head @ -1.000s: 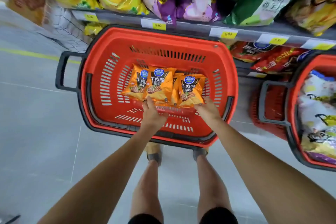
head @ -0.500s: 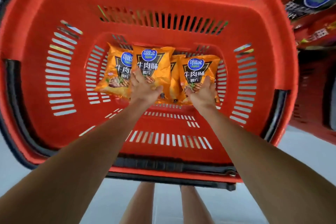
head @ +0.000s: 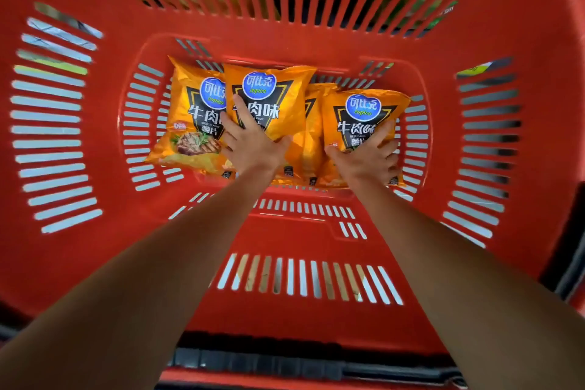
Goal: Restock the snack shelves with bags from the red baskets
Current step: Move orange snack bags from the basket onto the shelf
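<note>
Several orange beef-flavour chip bags lie at the bottom of a red basket [head: 95,263], which fills the head view. My left hand [head: 253,146] lies on the middle bag [head: 278,95], fingers spread over its front and thumb pressed into its creased right side. My right hand [head: 367,158] grips the lower part of the right bag [head: 364,114], fingers curled over it. A third bag [head: 186,123] lies at the left, partly under the middle one. Another orange bag [head: 311,142] shows only as a strip between the middle and right bags.
The basket's slotted walls surround both arms on all sides. Its black rim [head: 285,364] runs along the near edge below my forearms. Bits of shelf goods show blurred through the far slots.
The view has dropped closer into the basket. Both hands have slid further up onto the bags, from their lower edges onto their fronts.
</note>
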`<state>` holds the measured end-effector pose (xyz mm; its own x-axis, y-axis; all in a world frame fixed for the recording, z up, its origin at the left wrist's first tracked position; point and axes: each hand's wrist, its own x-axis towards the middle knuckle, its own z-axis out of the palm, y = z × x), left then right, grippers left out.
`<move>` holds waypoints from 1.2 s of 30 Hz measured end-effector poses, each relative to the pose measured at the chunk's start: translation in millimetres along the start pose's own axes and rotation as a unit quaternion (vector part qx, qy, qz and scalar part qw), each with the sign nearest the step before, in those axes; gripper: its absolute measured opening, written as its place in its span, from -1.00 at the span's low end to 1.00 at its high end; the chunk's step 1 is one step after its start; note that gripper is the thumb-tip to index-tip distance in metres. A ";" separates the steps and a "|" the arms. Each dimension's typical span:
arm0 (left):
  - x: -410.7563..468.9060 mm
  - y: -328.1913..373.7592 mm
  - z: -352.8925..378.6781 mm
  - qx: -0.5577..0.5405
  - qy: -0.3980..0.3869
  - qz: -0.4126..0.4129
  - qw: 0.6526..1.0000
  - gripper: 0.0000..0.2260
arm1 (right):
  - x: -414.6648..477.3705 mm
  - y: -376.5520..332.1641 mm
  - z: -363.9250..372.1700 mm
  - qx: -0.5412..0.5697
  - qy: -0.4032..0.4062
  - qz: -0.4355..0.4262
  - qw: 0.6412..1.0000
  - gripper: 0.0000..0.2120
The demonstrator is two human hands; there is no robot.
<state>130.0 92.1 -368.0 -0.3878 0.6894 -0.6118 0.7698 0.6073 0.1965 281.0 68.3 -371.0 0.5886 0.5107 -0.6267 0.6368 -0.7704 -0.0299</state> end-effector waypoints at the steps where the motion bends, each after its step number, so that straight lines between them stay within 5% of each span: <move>1: -1.9 -2.5 -0.7 -0.003 0.010 0.007 1.000 0.03 | 0.0 0.1 -0.4 0.003 0.014 0.000 1.000 0.13; 11: -29.0 -22.6 -39.4 -0.026 0.035 0.062 0.997 -0.10 | -34.2 5.8 -21.0 0.065 0.059 -0.063 0.994 -0.12; 24: -133.3 -51.2 -149.4 -0.085 0.071 0.036 0.993 -0.14 | -159.0 33.8 -116.0 0.156 0.043 -0.075 0.984 -0.15; 36: -305.5 -22.8 -317.8 -0.129 0.147 0.207 0.958 -0.15 | -326.6 66.6 -305.7 0.248 0.136 -0.164 0.945 -0.16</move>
<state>69.8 -6.8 57.9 -0.2311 0.9512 -0.2045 0.7522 0.3080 0.5825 283.5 -33.2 69.7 0.5490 0.7806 -0.2988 0.5358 -0.6030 -0.5910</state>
